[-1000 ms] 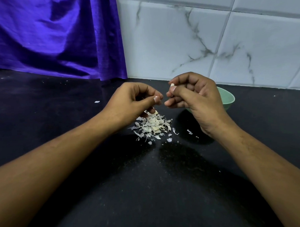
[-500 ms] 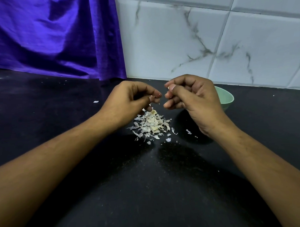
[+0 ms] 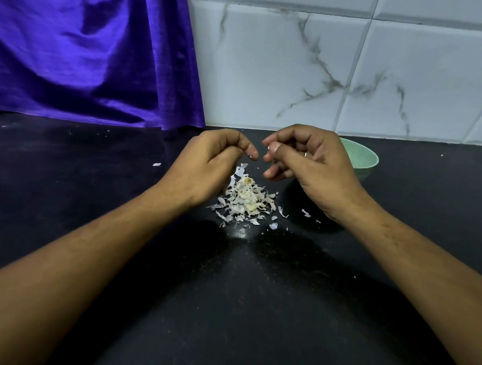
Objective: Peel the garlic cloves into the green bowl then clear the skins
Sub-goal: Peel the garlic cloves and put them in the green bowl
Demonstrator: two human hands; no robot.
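My right hand [image 3: 313,163] pinches a small pale garlic clove [image 3: 269,146] between thumb and curled fingers, just left of the green bowl [image 3: 366,159]. The hand hides most of the bowl, and its inside cannot be seen. My left hand [image 3: 209,161] hovers a short gap to the left with its fingers curled, and a tiny white skin flake [image 3: 250,155] sits at its fingertips. A larger flake [image 3: 242,169] hangs just below that hand. Under both hands a pile of papery garlic skins [image 3: 246,201] lies on the black counter [image 3: 238,305].
Loose skin bits [image 3: 306,212] are scattered right of the pile, and one stray flake [image 3: 156,164] lies further left. A purple cloth [image 3: 93,64] hangs at the back left. The white marble-tiled wall [image 3: 339,69] rises right behind the bowl.
My hands have drawn slightly apart. The left hand has pulled away from the clove with a bit of skin, and a flake now shows just below it above the pile.
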